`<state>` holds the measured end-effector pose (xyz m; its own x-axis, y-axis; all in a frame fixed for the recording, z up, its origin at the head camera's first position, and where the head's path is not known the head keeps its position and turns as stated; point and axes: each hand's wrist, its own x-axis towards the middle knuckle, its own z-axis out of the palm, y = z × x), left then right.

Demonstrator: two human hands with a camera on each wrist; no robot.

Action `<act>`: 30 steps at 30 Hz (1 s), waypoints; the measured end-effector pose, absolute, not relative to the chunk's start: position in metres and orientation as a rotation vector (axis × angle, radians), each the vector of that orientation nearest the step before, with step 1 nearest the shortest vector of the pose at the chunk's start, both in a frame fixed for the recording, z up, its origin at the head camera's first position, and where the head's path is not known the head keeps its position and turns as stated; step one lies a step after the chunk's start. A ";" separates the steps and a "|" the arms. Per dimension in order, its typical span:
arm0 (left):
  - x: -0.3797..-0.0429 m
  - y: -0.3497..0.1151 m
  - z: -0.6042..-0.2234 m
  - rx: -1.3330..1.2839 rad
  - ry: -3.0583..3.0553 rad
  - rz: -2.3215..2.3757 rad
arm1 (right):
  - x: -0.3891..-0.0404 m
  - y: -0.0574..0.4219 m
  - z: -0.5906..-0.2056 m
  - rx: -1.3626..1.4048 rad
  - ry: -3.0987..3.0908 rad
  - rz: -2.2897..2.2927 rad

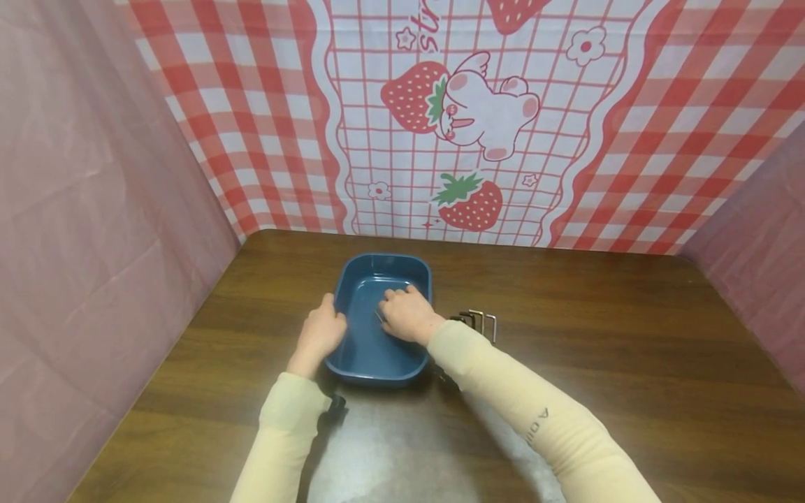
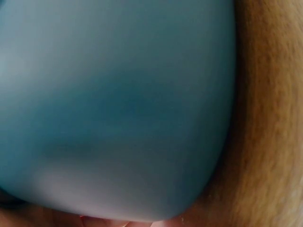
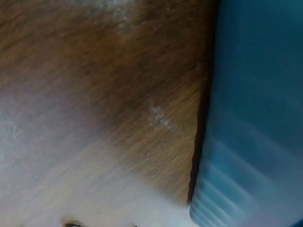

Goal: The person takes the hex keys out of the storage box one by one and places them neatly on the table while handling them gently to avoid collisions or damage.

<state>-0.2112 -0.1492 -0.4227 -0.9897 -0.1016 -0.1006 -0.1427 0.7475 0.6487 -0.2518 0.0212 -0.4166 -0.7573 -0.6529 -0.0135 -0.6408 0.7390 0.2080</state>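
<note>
A deep blue rectangular basin (image 1: 371, 356) with rounded corners stands on the wooden table. My left hand (image 1: 319, 332) grips its left rim, the thumb at the edge and fingers outside. Reaching over the right rim, my right hand (image 1: 405, 313) is inside the basin with curled fingers. A thin metal hex key (image 1: 380, 316) pokes out from its fingertips, mostly hidden by the hand. The left wrist view is filled by the basin's outer wall (image 2: 142, 94), with fingertips at the bottom edge. In the right wrist view the basin's side (image 3: 255, 118) appears, but no fingers.
Several L-shaped hex keys (image 1: 482, 321), black, gold and silver, lie right of the basin, partly behind my right sleeve (image 1: 503, 384). A strawberry-print cloth (image 1: 377, 161) hangs behind the table (image 1: 597, 335), and pink cloth hangs at both sides.
</note>
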 end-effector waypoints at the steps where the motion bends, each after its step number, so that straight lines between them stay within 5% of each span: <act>1: -0.211 -0.149 -0.423 -0.203 2.882 1.079 | -0.252 0.021 -0.417 1.076 -2.866 -0.311; 30: -0.211 -0.149 -0.422 -0.186 2.882 1.091 | -0.252 0.024 -0.401 1.088 -2.807 -0.054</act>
<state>-0.2106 -0.1487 -0.4223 -0.9913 -0.0933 -0.0929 -0.1314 0.7433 0.6559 -0.2523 0.0245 -0.4009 -0.7313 -0.6734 0.1083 -0.6687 0.7391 0.0805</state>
